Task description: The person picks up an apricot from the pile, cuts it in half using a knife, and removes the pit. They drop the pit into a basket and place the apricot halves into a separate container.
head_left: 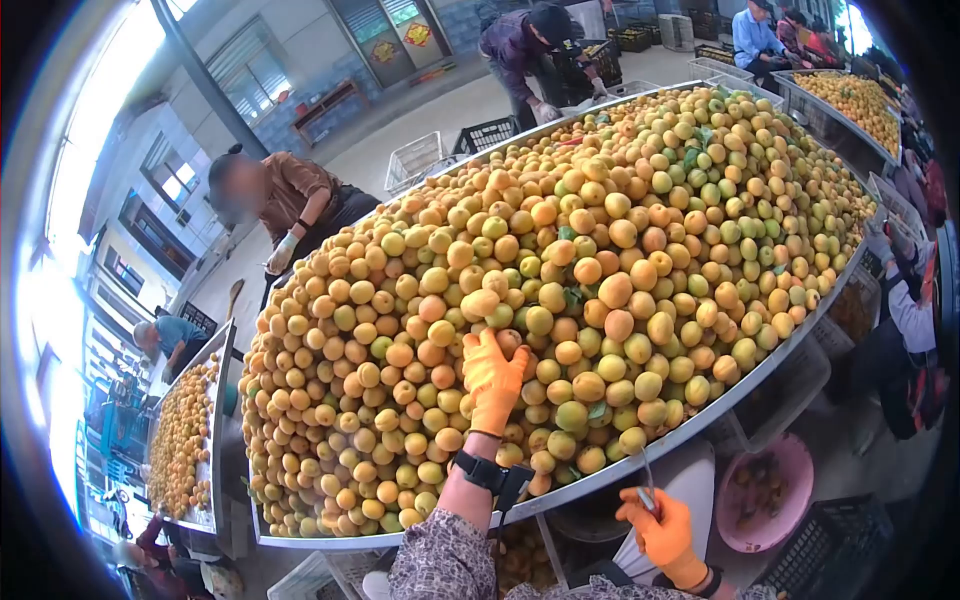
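Observation:
My left hand (494, 382), in an orange glove, reaches into a big heap of apricots (640, 220) on a metal-rimmed table (700, 418). Its thumb and fingers close around a reddish-brown apricot (509, 343); other yellow and orange apricots press close around it. Near the front rim, lower right, my right hand (668, 540) wears an orange glove too. Its fingers pinch a small, thin metal tool (647, 496) that points upward; the exact kind is too small to make out.
A pink basin (766, 494) with dark fruit sits below the rim, beside a black crate (832, 548). Across the heap are a person in brown (295, 195) and one in dark purple (518, 50). Other fruit tables (215, 440) stand left and far right.

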The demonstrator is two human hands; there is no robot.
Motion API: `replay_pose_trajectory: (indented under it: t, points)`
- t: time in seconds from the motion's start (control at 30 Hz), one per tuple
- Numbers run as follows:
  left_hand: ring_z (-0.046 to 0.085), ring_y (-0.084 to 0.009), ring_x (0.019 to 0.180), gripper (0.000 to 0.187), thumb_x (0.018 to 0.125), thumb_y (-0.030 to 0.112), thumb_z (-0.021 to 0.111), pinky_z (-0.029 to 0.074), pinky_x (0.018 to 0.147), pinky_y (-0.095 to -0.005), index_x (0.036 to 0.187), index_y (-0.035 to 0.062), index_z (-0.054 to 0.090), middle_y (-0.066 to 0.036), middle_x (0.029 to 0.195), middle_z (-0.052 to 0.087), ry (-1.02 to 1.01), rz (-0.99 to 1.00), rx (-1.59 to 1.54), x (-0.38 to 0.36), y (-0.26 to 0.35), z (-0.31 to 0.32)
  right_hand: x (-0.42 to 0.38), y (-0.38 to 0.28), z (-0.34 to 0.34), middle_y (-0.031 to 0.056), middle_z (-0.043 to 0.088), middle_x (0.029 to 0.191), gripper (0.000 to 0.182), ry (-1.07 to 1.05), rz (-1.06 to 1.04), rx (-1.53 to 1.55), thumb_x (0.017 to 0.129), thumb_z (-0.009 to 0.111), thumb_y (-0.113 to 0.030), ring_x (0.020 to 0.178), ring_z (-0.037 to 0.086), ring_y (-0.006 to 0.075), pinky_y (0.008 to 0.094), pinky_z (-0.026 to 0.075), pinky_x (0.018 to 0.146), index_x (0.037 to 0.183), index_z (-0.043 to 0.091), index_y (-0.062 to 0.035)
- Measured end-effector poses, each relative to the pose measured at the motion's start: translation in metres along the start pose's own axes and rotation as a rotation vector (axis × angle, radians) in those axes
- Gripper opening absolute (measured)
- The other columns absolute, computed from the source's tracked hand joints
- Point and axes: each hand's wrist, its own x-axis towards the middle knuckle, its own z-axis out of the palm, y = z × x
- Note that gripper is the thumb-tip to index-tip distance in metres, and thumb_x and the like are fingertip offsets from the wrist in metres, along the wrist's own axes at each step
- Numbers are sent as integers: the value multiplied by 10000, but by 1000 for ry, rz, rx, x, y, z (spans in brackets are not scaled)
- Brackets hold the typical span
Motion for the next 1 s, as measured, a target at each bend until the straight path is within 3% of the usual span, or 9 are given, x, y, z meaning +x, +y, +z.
replay_pose_trajectory:
  t: [0.23, 0.37, 0.43, 0.63, 0.7, 0.77, 0.83, 0.93, 1.0]
  points:
    - [599, -306, 844, 516, 736, 171, 790, 490, 739, -407, 1150, 52, 505, -140, 956, 610, -7, 123, -553, -65, 1, -60, 35, -35, 47, 1, 603, 770, 265, -62, -406, -48, 807, 738, -23, 644, 499, 66, 206, 408, 569, 1057, 656, 14]
    - [608, -295, 895, 633, 685, 114, 838, 510, 780, -367, 1208, 32, 493, -140, 1065, 595, -102, 191, -792, -149, -2, -112, 33, -41, 71, 42, 600, 878, 394, -180, -782, -298, 678, 819, -25, 725, 522, 137, 250, 438, 637, 1047, 684, -53]
    - [616, -327, 975, 666, 695, 127, 831, 518, 816, -384, 1255, 10, 489, -174, 1134, 573, -100, 267, -723, -179, -2, -148, 19, -34, 81, 64, 606, 883, 417, -217, -771, -402, 646, 842, -52, 726, 542, 156, 260, 443, 632, 1037, 698, -71]
    - [646, -297, 889, 563, 688, 142, 830, 527, 774, -362, 1196, 72, 596, -129, 1088, 595, -338, 136, -548, -249, -31, -184, -22, 8, 88, 98, 643, 795, 223, -322, -1020, -577, 683, 686, 13, 651, 639, 240, 326, 505, 572, 890, 700, -68]
    - [646, -291, 901, 571, 678, 148, 838, 526, 779, -349, 1190, 69, 597, -127, 1077, 601, -454, 81, -757, -267, -39, -183, -26, 18, 85, 91, 604, 763, 256, -342, -1078, -588, 624, 672, 55, 596, 594, 266, 341, 486, 548, 845, 660, -73]
    - [637, -226, 965, 557, 690, 163, 839, 511, 846, -327, 1166, 27, 584, -112, 1100, 602, -528, 156, -987, -281, -48, -181, -17, 28, 78, 88, 563, 677, 127, -48, -835, -518, 745, 719, -31, 530, 530, 207, 318, 429, 499, 778, 598, -54]
    - [623, -237, 1016, 612, 717, 189, 827, 509, 885, -347, 1216, 13, 519, -122, 1102, 595, -712, -314, -1540, -294, -54, -189, -8, 15, 56, 70, 536, 618, 191, 39, -682, -776, 765, 756, -101, 527, 486, 173, 300, 411, 499, 767, 579, -30]
    - [588, -266, 1072, 721, 826, 256, 754, 503, 916, -377, 1391, 60, 351, -131, 1163, 545, -611, -347, -1989, -300, -67, -191, -26, 10, 46, 38, 512, 589, 237, -54, -447, -709, 762, 760, -126, 538, 476, 123, 301, 410, 498, 828, 566, -8]
    - [585, -265, 1068, 737, 847, 300, 733, 504, 893, -365, 1420, 76, 329, -130, 1178, 538, -515, -338, -2046, -302, -70, -188, -54, -2, 54, -7, 514, 655, 130, -202, -270, -450, 878, 625, -134, 555, 478, 69, 247, 398, 492, 918, 565, -27]
